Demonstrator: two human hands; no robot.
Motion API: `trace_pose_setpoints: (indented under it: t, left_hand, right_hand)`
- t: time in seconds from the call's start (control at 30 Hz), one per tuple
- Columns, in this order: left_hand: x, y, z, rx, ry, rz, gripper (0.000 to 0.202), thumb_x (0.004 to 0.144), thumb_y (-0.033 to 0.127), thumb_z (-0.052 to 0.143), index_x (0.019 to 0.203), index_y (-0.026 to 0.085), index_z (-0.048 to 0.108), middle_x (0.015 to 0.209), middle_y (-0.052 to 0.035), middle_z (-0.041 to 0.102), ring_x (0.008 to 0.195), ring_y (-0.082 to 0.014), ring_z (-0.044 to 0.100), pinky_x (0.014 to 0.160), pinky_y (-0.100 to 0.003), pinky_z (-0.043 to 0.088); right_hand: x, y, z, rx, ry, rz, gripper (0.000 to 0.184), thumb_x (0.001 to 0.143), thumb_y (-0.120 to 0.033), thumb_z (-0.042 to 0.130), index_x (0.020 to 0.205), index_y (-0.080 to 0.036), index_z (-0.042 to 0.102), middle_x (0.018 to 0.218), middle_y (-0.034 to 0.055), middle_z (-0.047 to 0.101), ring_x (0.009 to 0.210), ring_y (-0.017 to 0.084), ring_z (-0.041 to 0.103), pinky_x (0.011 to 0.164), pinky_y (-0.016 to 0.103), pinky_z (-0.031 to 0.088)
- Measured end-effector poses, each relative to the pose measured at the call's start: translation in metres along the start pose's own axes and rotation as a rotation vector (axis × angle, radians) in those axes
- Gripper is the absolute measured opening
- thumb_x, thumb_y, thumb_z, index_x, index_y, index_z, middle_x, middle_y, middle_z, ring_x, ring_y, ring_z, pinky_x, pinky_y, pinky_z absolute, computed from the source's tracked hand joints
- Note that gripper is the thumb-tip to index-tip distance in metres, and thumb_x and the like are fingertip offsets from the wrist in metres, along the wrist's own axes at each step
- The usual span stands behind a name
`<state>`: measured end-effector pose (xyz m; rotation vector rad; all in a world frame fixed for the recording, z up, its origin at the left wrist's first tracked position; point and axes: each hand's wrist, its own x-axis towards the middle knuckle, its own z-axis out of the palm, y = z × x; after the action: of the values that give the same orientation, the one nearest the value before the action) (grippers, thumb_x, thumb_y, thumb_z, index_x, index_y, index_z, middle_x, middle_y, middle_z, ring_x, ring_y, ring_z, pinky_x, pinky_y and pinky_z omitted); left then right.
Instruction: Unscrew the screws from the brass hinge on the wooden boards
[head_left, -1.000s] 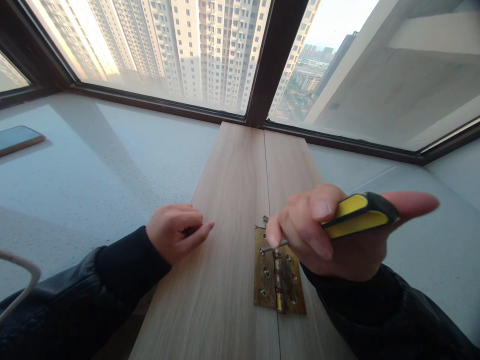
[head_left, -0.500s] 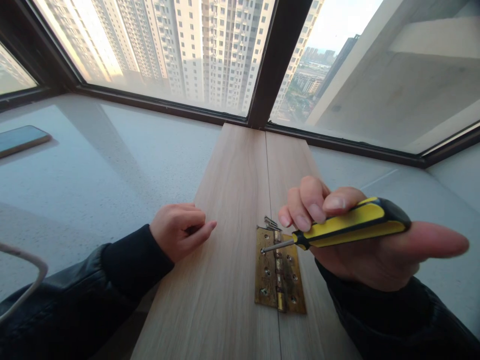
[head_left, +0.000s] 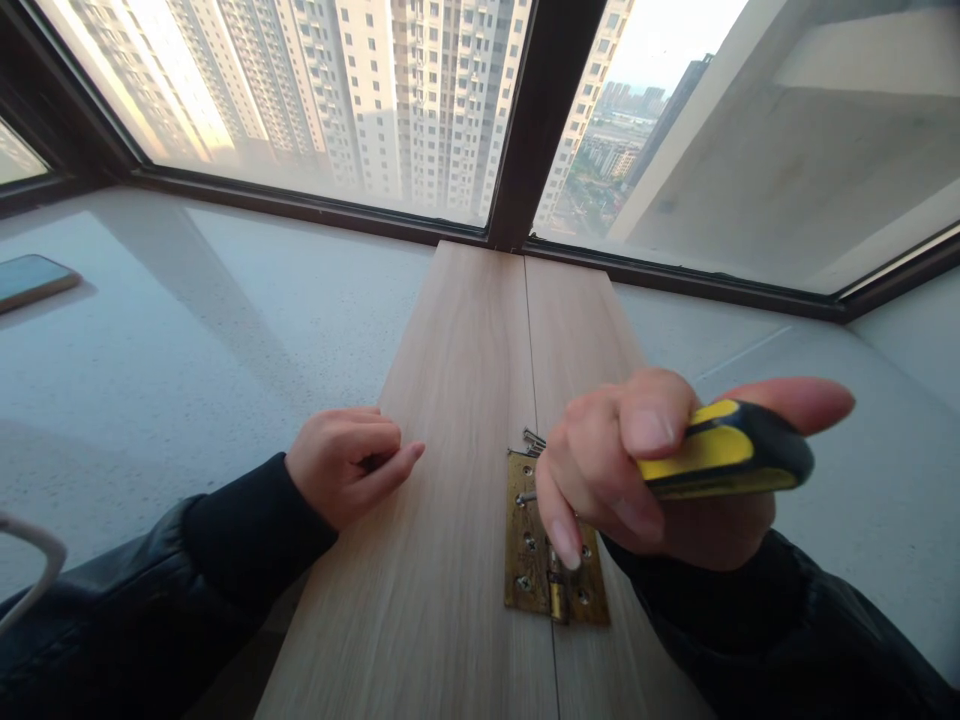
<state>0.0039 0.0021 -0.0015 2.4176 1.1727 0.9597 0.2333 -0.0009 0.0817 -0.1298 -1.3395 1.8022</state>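
Note:
My right hand (head_left: 622,470) is wrapped round the yellow and black handle of a screwdriver (head_left: 709,450). Its metal shaft points left, with the tip at a screw (head_left: 523,499) in the left leaf of a brass hinge (head_left: 529,560). My fingers cover part of the shaft and the hinge's upper right. The hinge lies flat across the seam between two light wooden boards (head_left: 465,400). Several loose screws (head_left: 534,440) lie at its top edge. My left hand (head_left: 352,465) rests at the left board's edge, fingers curled in; no object shows in it.
A phone (head_left: 34,280) lies on the pale speckled sill (head_left: 247,330) at the far left. Nearer, a white cable (head_left: 45,560) loops above my left sleeve. Dark window frames (head_left: 517,130) stand at the boards' far end.
My right hand has turned about the screwdriver, and its fingers now wrap further over the handle and shaft. The tip stays at the same screw. My left hand keeps its pose.

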Motion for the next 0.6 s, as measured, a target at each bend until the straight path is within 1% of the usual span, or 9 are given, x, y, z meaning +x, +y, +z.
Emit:
trace_pose_setpoints:
  t: [0.03, 0.07, 0.13, 0.2, 0.27, 0.33, 0.37, 0.47, 0.6]
  left_hand:
    - [0.000, 0.000, 0.000, 0.003, -0.001, -0.004, 0.044, 0.083, 0.024, 0.052, 0.048, 0.015, 0.026, 0.047, 0.0049, 0.025, 0.047, -0.0065, 0.027, 0.048, -0.023, 0.021]
    - [0.000, 0.000, 0.001, 0.007, -0.001, -0.008, 0.044, 0.083, 0.025, 0.051, 0.048, 0.015, 0.026, 0.047, 0.0049, 0.025, 0.047, -0.0066, 0.027, 0.048, -0.023, 0.021]
    - [-0.001, 0.000, 0.001, 0.010, -0.004, -0.016, 0.044, 0.083, 0.025, 0.051, 0.048, 0.015, 0.026, 0.047, 0.0049, 0.025, 0.046, -0.0066, 0.027, 0.048, -0.023, 0.021]
    - [-0.001, 0.000, 0.001, 0.007, -0.002, -0.019, 0.044, 0.083, 0.025, 0.051, 0.048, 0.015, 0.026, 0.047, 0.0049, 0.025, 0.046, -0.0066, 0.026, 0.048, -0.023, 0.021]
    - [-0.001, 0.000, 0.001, 0.002, 0.001, -0.022, 0.044, 0.083, 0.025, 0.051, 0.048, 0.015, 0.025, 0.047, 0.0049, 0.025, 0.046, -0.0066, 0.026, 0.047, -0.023, 0.021]
    - [-0.001, 0.000, 0.001, 0.000, 0.002, -0.024, 0.044, 0.083, 0.024, 0.051, 0.048, 0.015, 0.025, 0.047, 0.0049, 0.025, 0.046, -0.0066, 0.026, 0.047, -0.023, 0.021]
    - [-0.001, 0.000, 0.001, -0.002, 0.003, -0.023, 0.044, 0.083, 0.024, 0.051, 0.048, 0.015, 0.026, 0.047, 0.0049, 0.025, 0.046, -0.0066, 0.026, 0.047, -0.023, 0.021]
    - [0.000, 0.001, 0.001, -0.006, 0.002, -0.014, 0.043, 0.083, 0.023, 0.051, 0.048, 0.015, 0.026, 0.047, 0.0051, 0.025, 0.046, -0.0066, 0.026, 0.047, -0.023, 0.021]
    - [0.000, 0.000, 0.002, -0.003, -0.002, -0.012, 0.044, 0.083, 0.024, 0.051, 0.048, 0.015, 0.026, 0.048, 0.0053, 0.024, 0.047, -0.0070, 0.026, 0.047, -0.024, 0.021]
  right_hand:
    - [0.000, 0.000, 0.001, 0.015, -0.035, -0.013, 0.047, 0.086, -0.063, 0.039, 0.090, -0.027, 0.069, 0.048, -0.0048, 0.039, 0.039, 0.008, 0.039, 0.049, 0.027, 0.049]
    - [-0.001, -0.001, 0.002, 0.014, -0.034, -0.014, 0.047, 0.088, -0.060, 0.038, 0.088, -0.024, 0.068, 0.049, -0.0043, 0.040, 0.040, 0.009, 0.040, 0.052, 0.029, 0.048]
    - [-0.003, -0.005, 0.003, -0.035, 0.057, 0.020, 0.046, 0.085, -0.060, 0.044, 0.083, -0.020, 0.067, 0.051, -0.0033, 0.042, 0.044, 0.010, 0.043, 0.057, 0.033, 0.047]
    - [-0.005, -0.009, 0.003, -0.096, 0.140, 0.005, 0.048, 0.081, -0.063, 0.049, 0.080, -0.019, 0.066, 0.054, -0.0018, 0.044, 0.049, 0.012, 0.046, 0.059, 0.033, 0.046]
    - [-0.008, -0.012, 0.002, -0.163, 0.165, -0.044, 0.048, 0.077, -0.064, 0.054, 0.077, -0.017, 0.067, 0.064, 0.0006, 0.048, 0.059, 0.014, 0.051, 0.064, 0.034, 0.047]
    - [-0.010, -0.013, 0.001, -0.222, 0.186, -0.087, 0.047, 0.077, -0.062, 0.056, 0.075, -0.017, 0.069, 0.073, 0.0021, 0.048, 0.068, 0.015, 0.052, 0.070, 0.036, 0.048]
    - [-0.010, -0.013, 0.001, -0.235, 0.181, -0.095, 0.047, 0.077, -0.061, 0.056, 0.077, -0.016, 0.070, 0.074, 0.0023, 0.048, 0.069, 0.015, 0.052, 0.073, 0.037, 0.047]
    - [-0.008, -0.011, 0.000, -0.218, 0.157, -0.103, 0.047, 0.079, -0.060, 0.054, 0.080, -0.016, 0.071, 0.067, 0.0012, 0.048, 0.061, 0.012, 0.049, 0.070, 0.036, 0.048]
    - [-0.002, -0.007, 0.003, -0.153, 0.192, -0.116, 0.038, 0.078, -0.057, 0.059, 0.081, -0.021, 0.072, 0.060, -0.0004, 0.051, 0.052, 0.010, 0.050, 0.064, 0.033, 0.050]
